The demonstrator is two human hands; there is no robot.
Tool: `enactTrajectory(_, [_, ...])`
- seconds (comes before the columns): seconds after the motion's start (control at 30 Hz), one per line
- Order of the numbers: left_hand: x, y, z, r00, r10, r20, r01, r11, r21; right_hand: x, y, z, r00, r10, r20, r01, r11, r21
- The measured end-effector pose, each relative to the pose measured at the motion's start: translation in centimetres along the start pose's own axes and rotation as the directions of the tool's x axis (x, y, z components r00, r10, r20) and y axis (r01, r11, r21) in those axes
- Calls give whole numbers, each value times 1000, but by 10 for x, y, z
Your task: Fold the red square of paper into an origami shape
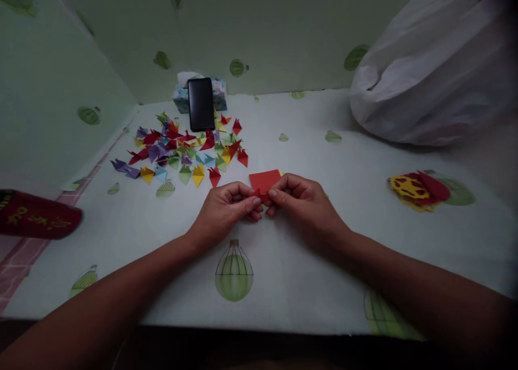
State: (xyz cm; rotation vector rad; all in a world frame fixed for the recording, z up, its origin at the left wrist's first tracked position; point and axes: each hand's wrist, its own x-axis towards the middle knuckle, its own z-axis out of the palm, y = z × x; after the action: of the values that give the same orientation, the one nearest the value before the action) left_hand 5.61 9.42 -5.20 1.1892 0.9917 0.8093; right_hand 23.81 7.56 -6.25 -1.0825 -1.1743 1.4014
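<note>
Between my two hands is a small folded piece of red paper (262, 193). My left hand (229, 205) pinches its left side with thumb and fingers. My right hand (305, 203) pinches the right side, the thumb pressed on the paper. Just behind the fingertips lies a red-orange paper sheet (265, 179), with a bit of yellow showing at its right corner. Farther back on the left, a loose pile of folded paper cranes (184, 149) in red, yellow, green, blue and purple covers part of the table.
A black phone (201, 104) leans against a tissue box (219, 94) behind the pile. At the back right bulges a white plastic bag (408, 84). Red and yellow cut-out pieces (418, 189) lie at right. A dark red object with yellow characters (38, 214) is at the left edge.
</note>
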Motion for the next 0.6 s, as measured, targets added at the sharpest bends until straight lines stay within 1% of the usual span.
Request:
enactTrajectory(0.1, [0, 3, -1, 999, -28, 25, 26, 998, 62, 1, 1, -4, 997, 36, 75, -35, 999, -17])
enactTrajectory(0.2, [0, 7, -3, 996, -73, 51, 68, 993, 92, 3, 5, -5, 986, 74, 150, -85, 994, 68])
enactTrajectory(0.3, [0, 10, -4, 993, -96, 69, 90, 992, 92, 3, 8, -6, 976, 84, 201, -113, 984, 139])
enactTrajectory(0.4, [0, 9, -4, 991, -110, 77, 104, 992, 77, 4, 8, -6, 978, 73, 197, -97, 989, 113])
enactTrajectory(0.6, [0, 7, -3, 991, -116, 69, 111, 991, 73, 2, 2, -4, 990, 26, 138, -15, 997, -80])
